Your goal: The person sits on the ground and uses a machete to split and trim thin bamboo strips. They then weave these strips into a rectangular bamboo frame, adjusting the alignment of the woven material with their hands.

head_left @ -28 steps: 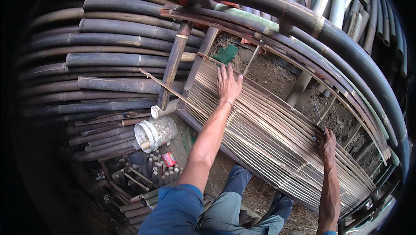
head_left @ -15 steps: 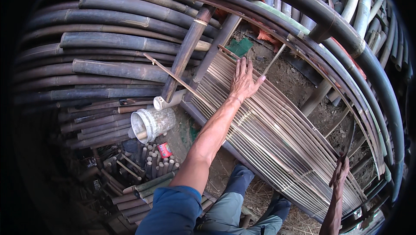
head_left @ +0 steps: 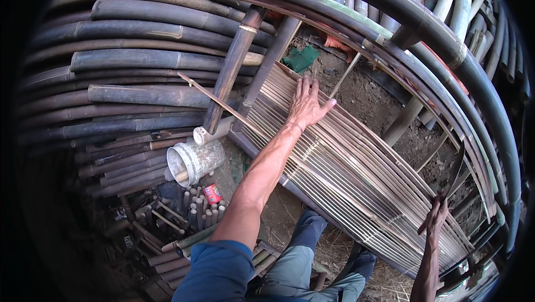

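A slatted panel of split bamboo strips lies across a low bamboo frame in front of me. My left hand rests on its upper left part, palm down, fingers stretched and thumb apart over the far edge strips. At the panel's right end, my right hand is wrapped round the handle of a long dark-bladed knife. Its blade points away from me, over the panel's far edge. A thin bamboo stick slants over the panel's left end.
Thick bent bamboo poles arch along the far and right sides. Dark bamboo poles are stacked at left. Below them lie a white bucket on its side, a red packet and short cut bamboo pieces. A green scrap lies beyond the panel.
The knife blade has turned and shows more of its flat side. My left hand stays on the same part of the panel; the whole view has shifted slightly.
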The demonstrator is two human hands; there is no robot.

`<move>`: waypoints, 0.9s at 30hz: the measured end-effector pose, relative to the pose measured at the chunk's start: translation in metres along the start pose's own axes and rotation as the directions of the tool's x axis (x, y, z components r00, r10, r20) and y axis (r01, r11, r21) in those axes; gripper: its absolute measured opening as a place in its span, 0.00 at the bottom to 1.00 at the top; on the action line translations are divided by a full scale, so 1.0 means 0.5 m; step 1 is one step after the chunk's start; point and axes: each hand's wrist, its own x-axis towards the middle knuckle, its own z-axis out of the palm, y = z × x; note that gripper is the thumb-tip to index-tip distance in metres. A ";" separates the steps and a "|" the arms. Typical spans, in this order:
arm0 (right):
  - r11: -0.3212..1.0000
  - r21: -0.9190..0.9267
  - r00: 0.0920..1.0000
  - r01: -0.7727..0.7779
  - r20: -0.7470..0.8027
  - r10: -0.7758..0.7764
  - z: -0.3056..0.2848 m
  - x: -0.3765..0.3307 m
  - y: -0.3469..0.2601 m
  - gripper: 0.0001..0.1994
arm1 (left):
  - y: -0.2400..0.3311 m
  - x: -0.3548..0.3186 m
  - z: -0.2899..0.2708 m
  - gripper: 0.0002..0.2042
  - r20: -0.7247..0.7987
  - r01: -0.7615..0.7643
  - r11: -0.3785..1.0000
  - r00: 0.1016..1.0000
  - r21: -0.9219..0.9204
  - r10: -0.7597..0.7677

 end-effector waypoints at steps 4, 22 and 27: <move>0.981 -0.168 0.993 0.092 0.085 -0.079 0.006 0.030 -0.009 0.14 | -0.012 0.036 -0.004 0.42 0.118 0.031 0.977 0.991 0.210 -0.057; 0.935 -0.249 0.967 -0.255 -0.058 0.248 -0.159 -0.201 0.020 0.28 | 0.480 -0.134 0.207 0.24 0.063 -0.726 0.688 0.686 -0.010 0.725; 0.709 0.146 0.692 -0.690 -0.155 0.706 -0.352 -0.247 0.199 0.30 | 0.682 -0.218 0.345 0.19 0.127 -0.684 0.722 0.711 -0.106 0.692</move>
